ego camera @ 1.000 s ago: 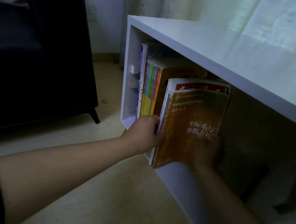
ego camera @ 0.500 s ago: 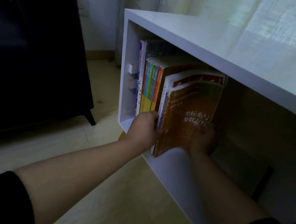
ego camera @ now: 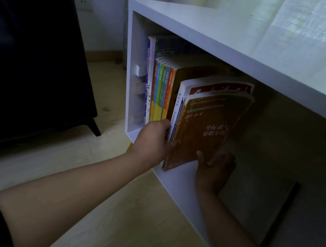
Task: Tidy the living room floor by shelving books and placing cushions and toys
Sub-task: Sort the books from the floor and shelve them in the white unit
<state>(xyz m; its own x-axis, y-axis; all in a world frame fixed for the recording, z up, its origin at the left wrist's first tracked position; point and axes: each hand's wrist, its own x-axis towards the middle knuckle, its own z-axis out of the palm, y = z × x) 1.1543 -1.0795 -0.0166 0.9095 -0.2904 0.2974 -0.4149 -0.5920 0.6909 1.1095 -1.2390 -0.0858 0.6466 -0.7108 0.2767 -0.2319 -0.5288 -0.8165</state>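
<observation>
Between the two hands, a brown soft-cover book with pale lettering [ego camera: 203, 131] is standing on edge and leaning rightward, fronting a thin stack with a white-spined, red-topped book [ego camera: 220, 87] just behind it. Left hand [ego camera: 152, 142] is curling round the stack's spine edge. Right hand [ego camera: 213, 169] is pinching the brown cover's lower edge, thumb on the front, fingers hidden behind. Just beyond the left hand, a row of upright books with coloured spines [ego camera: 160, 91] is filling the near end of the white box shelf [ego camera: 207, 37]. Against a second ago, the stack is sitting slightly deeper under the top board, and the right hand is gripping lower on the cover. Lower front corner is still reaching the shelf's front lip. Judgement: this batch is nearly shelved, with closing up to the row and letting go remaining.
</observation>
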